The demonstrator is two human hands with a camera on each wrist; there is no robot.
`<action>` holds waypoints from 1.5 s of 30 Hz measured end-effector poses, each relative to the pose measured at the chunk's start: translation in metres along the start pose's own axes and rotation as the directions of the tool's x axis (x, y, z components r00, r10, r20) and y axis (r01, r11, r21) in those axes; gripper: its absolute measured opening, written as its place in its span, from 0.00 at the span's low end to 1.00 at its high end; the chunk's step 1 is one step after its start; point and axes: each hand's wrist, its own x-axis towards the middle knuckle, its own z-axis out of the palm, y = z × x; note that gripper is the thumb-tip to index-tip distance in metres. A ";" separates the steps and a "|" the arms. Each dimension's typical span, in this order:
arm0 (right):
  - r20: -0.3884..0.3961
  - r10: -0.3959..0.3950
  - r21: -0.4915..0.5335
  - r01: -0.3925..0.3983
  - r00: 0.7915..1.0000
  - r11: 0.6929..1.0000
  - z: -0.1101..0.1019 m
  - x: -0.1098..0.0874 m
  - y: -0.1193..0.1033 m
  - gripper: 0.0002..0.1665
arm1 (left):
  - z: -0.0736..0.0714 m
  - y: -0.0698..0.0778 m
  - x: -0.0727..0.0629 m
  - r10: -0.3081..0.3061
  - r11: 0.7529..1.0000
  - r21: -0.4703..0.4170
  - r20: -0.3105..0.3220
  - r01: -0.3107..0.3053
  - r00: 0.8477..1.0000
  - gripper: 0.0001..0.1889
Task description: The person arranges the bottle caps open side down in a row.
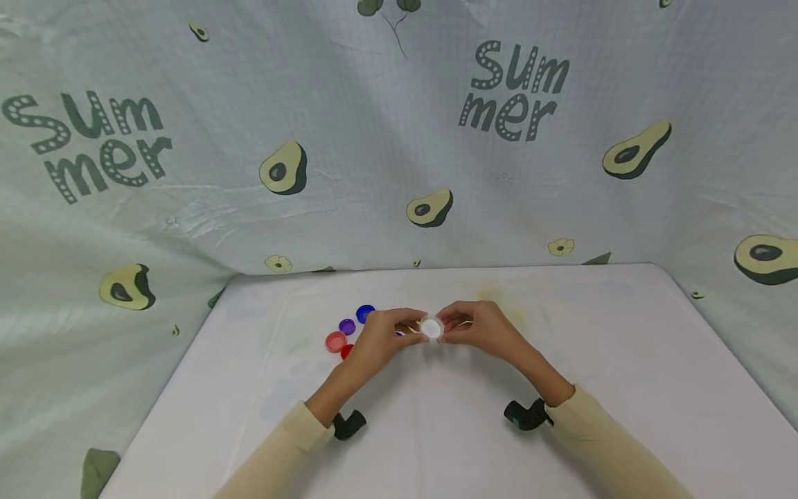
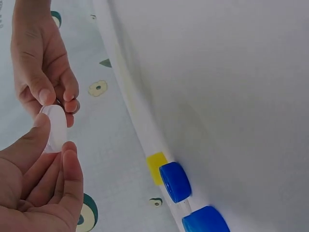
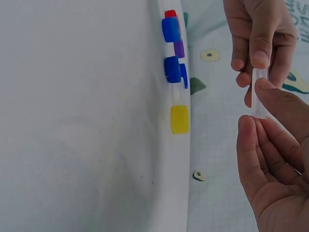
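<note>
Above the table, a round white cap point(image 1: 431, 328) with a translucent rim is held up between both hands. My left hand point(image 1: 383, 339) pinches its left edge with thumb and fingers. On the opposite edge, my right hand point(image 1: 483, 329) pinches it in the same way. The left wrist view shows the white cap point(image 2: 58, 128) tilted, its flat face partly visible. From the right wrist, the cap point(image 3: 259, 99) appears nearly edge-on. Beside and behind my left hand lie a blue cap point(image 1: 365, 313), a purple cap point(image 1: 347, 326), a light red cap point(image 1: 336, 342) and a partly hidden red cap point(image 1: 346, 352).
A yellow cap point(image 3: 180, 119) stands near another blue cap point(image 3: 172, 69) on the white table point(image 1: 623, 388). Avocado-printed cloth point(image 1: 361, 138) hangs behind and at the sides. Black wrist devices point(image 1: 526, 414) sit below both forearms.
</note>
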 end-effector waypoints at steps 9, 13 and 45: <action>-0.131 -0.099 -0.044 0.094 0.986 0.995 0.004 -0.015 -0.006 0.22 | 0.003 0.006 -0.006 -0.021 0.999 -0.033 -0.034 0.019 0.999 0.19; -0.202 -0.254 -0.096 0.240 0.946 0.966 0.005 -0.017 -0.008 0.23 | 0.003 0.009 -0.005 -0.028 0.992 -0.123 -0.043 0.023 0.999 0.18; -0.246 -0.199 0.048 0.217 0.949 0.975 -0.016 -0.023 -0.013 0.28 | 0.022 0.015 0.012 0.233 0.937 -0.197 -0.268 -0.290 0.935 0.22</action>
